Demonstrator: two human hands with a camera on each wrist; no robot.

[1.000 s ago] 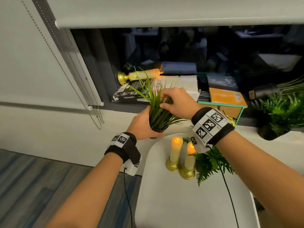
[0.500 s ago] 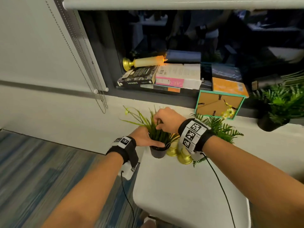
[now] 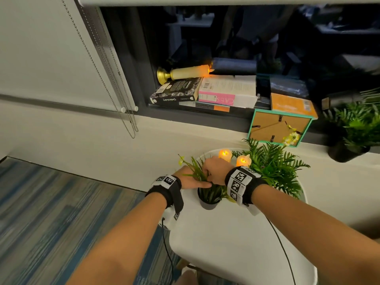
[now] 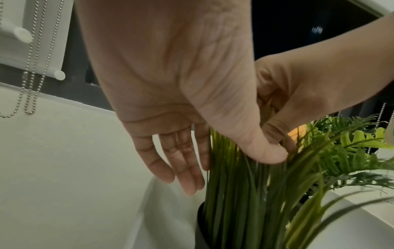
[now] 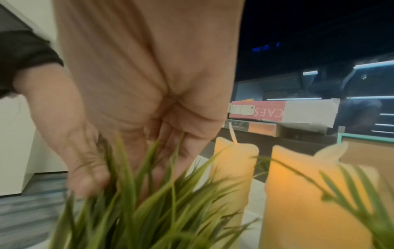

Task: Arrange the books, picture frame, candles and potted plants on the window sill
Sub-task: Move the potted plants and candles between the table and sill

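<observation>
White chair seat (image 3: pixel 236 239) under both hands carries the grip group. Beyond the hands, up on the window sill (image 3: pixel 205 118): stack of books (image 3: pixel 226 92) lying flat, w/ a gold-based candle (image 3: pixel 185 72) on its side on top, lit end twd the pink-spined book. Right of stack, teal picture frame (image 3: pixel 277 128) stands back-out, orange book (image 3: pixel 292 105) behind its top edge. Far right of grip, dark-potted fern (image 3: pixel 353 130) on the sill ledge.

Just right of the grip: fern plant (image 3: pixel 275 167) on the seat, pot hidden. Between it and the hands, two lit candles (image 3: pixel 225 154), upright, side by side.

At the grip: small dark pot (image 3: pixel 207 203) holding grass plant (image 4: pixel 234 193), standing on seat's left edge. Right hand (image 3: pixel 216 169) pinches the grass blades from above, fingers curled round them. Left hand (image 3: pixel 185 179) lies against the blades' left side, fingers (image 4: pixel 181 160) straight & relaxed, thumb pressed into the grass, not clasping.
</observation>
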